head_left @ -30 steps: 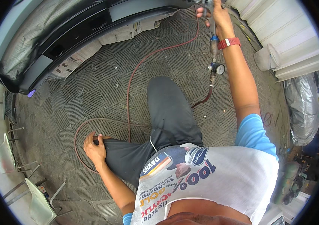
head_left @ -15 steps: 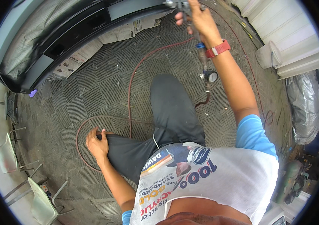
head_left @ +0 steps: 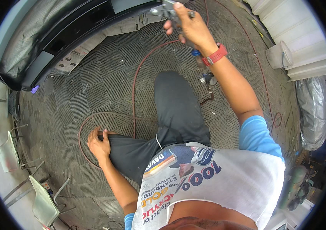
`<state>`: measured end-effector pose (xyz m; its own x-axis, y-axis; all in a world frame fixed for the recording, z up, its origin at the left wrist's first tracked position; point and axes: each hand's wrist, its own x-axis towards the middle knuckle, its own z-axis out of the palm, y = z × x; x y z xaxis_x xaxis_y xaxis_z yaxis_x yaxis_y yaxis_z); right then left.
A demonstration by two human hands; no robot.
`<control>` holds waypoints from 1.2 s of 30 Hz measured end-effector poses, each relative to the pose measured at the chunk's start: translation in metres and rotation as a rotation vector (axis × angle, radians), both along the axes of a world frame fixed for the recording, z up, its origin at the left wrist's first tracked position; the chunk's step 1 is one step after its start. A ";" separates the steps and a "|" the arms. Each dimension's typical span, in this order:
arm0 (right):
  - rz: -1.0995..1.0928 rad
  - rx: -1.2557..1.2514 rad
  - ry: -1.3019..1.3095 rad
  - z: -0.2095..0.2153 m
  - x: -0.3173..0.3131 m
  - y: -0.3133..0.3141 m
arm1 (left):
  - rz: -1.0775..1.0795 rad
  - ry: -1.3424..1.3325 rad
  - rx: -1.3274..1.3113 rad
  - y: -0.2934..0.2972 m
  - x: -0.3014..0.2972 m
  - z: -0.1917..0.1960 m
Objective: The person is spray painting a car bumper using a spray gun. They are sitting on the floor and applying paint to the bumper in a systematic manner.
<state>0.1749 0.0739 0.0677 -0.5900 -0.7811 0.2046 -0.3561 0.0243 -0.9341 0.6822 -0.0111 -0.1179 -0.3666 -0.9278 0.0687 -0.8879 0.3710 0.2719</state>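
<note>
My right hand (head_left: 194, 31), with a red watch on the wrist, grips a metal spray gun (head_left: 167, 10) at the top of the view. Below its handle hang a blue-ringed fitting (head_left: 196, 53) and a pressure gauge (head_left: 213, 79), partly hidden by my wrist. Just beyond the gun is a dark vehicle bumper (head_left: 74, 33) with grey panels and masking paper (head_left: 126, 25) along its lower edge. My left hand (head_left: 99, 143) lies over my bent left knee, fingers apart, holding nothing.
A reddish air hose (head_left: 133, 90) curves across the ridged floor and loops near my left knee. Pale chairs (head_left: 42, 201) stand at the left. To the right are a white bucket (head_left: 279, 55), a silver-wrapped bundle (head_left: 313, 115) and a green tank (head_left: 294, 184).
My right hand and the spray gun have shifted left and slightly up along the bumper. The gauge has swung partly behind my wrist. My left hand stays on the knee.
</note>
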 end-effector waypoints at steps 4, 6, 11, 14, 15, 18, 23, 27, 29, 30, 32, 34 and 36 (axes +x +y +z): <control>-0.152 -0.093 -0.041 -0.030 -0.045 0.023 | 0.023 0.035 0.036 0.003 0.002 0.005; -0.215 -0.105 -0.045 -0.042 -0.066 0.034 | 0.011 0.048 0.033 0.001 0.006 0.002; -0.375 -0.189 -0.063 -0.064 -0.105 0.049 | 0.018 0.022 0.029 0.000 0.007 0.001; -0.444 -0.187 -0.068 -0.075 -0.129 0.049 | 0.024 0.010 0.040 -0.001 0.005 0.002; -0.484 -0.157 -0.061 -0.077 -0.135 0.048 | 0.021 0.017 0.045 -0.001 0.005 0.001; -0.567 -0.147 -0.052 -0.091 -0.149 0.046 | 0.013 0.019 0.036 0.001 0.001 0.003; -0.514 -0.241 -0.178 -0.120 -0.145 0.049 | -0.015 -0.018 -0.024 0.002 0.007 0.000; -0.510 -0.308 -0.242 -0.137 -0.156 0.045 | -0.007 -0.031 -0.009 0.004 0.005 0.002; -0.574 -0.327 -0.210 -0.146 -0.165 0.036 | 0.003 -0.037 -0.005 0.004 0.004 0.005; -0.618 -0.332 -0.176 -0.153 -0.169 0.028 | 0.009 -0.034 0.005 0.004 0.004 0.005; -0.666 -0.378 -0.151 -0.170 -0.167 0.019 | 0.020 -0.033 0.013 0.005 0.005 0.006; -0.658 -0.371 -0.092 -0.184 -0.162 0.016 | 0.027 -0.034 0.010 0.005 0.004 0.006; -0.646 -0.350 -0.066 -0.206 -0.155 0.012 | 0.041 -0.069 0.044 0.007 0.000 0.013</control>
<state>0.0195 0.0864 -0.1380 -0.9299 -0.1693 0.3266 -0.3147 -0.0937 -0.9446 0.6818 -0.0044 -0.1045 -0.3304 -0.9438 0.0033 -0.9194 0.3226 0.2251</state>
